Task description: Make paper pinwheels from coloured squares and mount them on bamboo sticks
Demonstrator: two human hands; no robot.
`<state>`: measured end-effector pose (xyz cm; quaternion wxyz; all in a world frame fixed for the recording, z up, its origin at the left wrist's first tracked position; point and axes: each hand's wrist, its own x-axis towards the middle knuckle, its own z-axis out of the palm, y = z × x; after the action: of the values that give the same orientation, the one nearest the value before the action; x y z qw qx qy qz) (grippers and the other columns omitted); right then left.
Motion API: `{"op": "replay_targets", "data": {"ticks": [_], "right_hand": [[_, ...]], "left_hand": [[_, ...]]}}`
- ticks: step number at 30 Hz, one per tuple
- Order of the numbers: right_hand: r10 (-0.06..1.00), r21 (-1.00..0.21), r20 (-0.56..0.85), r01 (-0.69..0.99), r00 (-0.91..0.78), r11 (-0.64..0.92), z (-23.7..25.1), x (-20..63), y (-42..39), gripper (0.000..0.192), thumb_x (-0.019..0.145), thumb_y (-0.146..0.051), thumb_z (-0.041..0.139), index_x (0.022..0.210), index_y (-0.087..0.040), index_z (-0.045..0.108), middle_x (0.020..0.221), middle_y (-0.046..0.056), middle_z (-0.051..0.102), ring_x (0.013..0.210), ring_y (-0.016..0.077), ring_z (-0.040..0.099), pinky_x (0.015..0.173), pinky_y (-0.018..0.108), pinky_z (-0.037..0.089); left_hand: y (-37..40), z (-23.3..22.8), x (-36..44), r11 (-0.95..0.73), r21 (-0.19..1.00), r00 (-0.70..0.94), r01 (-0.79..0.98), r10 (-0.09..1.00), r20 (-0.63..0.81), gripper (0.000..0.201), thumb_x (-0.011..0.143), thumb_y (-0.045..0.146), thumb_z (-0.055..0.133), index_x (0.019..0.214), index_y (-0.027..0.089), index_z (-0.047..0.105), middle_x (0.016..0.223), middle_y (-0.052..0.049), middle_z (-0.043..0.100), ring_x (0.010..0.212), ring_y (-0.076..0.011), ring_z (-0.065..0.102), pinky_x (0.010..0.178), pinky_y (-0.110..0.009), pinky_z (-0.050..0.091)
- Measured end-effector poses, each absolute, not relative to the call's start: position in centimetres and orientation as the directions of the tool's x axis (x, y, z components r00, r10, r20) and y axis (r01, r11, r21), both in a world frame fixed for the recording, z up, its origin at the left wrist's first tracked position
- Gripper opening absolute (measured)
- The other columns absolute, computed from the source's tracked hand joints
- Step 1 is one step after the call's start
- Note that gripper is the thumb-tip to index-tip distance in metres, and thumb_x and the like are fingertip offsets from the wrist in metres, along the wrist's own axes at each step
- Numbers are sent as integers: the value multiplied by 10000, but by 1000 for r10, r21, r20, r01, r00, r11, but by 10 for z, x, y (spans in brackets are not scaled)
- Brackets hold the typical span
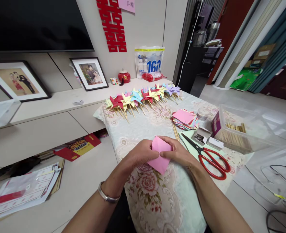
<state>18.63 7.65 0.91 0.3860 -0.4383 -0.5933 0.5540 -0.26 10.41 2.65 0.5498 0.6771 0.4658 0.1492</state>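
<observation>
A square pink paper sheet point(160, 164) is clamped by fingers of the bare left hand point(143, 151) and bare right hand point(178, 152)

On my feed, a pale panelled wall point(145, 26) carries a dark television point(36, 26). I see a long whitish cabinet point(60, 119) beneath, a bench point(133, 131) under floral cloth, light floor tiles point(84, 181), and, far right, a pale column point(248, 42) near teal curtains point(276, 42).
</observation>
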Motion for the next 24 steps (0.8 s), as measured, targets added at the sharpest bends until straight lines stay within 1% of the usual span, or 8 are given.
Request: {"op": "replay_targets", "data": {"ticks": [5,8,10,13,16,19,22,24], "right_hand": [[954,-994,-14,107,-299,19,7,186,77,653,665,-142,680,1314,-206,637,1197,52,695,1041,256,636,884,357,489],[953,-995,-18,99,-302,13,5,186,77,615,685,-162,686,1298,-202,645,1158,54,707,1005,248,645,845,346,499],[969,-996,-1,88,-245,21,3,186,78,565,712,-224,715,1273,-191,657,1135,64,705,962,238,647,816,340,500],[991,-988,133,79,-1,133,-2,187,80,463,746,-307,740,1192,-195,687,1043,62,692,889,213,633,778,330,489],[933,-940,330,138,144,311,-5,188,81,216,803,-298,718,1005,-221,729,912,36,667,824,186,605,748,313,465],[904,-883,427,229,27,410,-4,186,80,42,840,-247,699,848,-226,735,813,21,657,736,164,579,677,295,431],[896,-852,409,279,-174,443,-3,181,79,75,847,-185,680,841,-220,745,811,28,677,734,166,592,658,293,425],[882,-840,399,285,-250,461,-4,178,78,124,854,-149,651,879,-219,751,838,36,690,763,171,608,671,293,435]], "left_hand": [[106,24,0,63,894,496,445,813,-304,94,574,208,561,651,172,600,599,23,526,544,-129,433,450,-239,266],[105,19,-1,122,926,470,357,834,-290,85,563,197,602,631,158,633,568,22,544,523,-127,438,457,-240,262],[104,15,-3,177,949,448,259,849,-280,109,571,199,621,655,145,666,570,13,570,521,-129,458,472,-237,278],[101,9,-5,269,959,377,92,882,-284,165,592,215,633,718,129,694,611,-9,623,539,-137,507,508,-235,324],[99,6,-8,323,946,288,-34,909,-300,172,594,222,656,730,122,691,625,-19,641,560,-142,543,542,-236,356],[98,4,-10,331,934,232,-134,927,-295,153,586,231,691,696,126,676,600,-7,627,550,-132,534,550,-236,359],[97,5,-11,341,917,203,-205,932,-301,175,569,245,727,689,127,677,579,4,618,528,-119,502,542,-235,349],[95,8,-10,351,907,202,-232,930,-308,187,570,251,736,700,128,684,582,5,624,529,-117,498,543,-234,350]]}}
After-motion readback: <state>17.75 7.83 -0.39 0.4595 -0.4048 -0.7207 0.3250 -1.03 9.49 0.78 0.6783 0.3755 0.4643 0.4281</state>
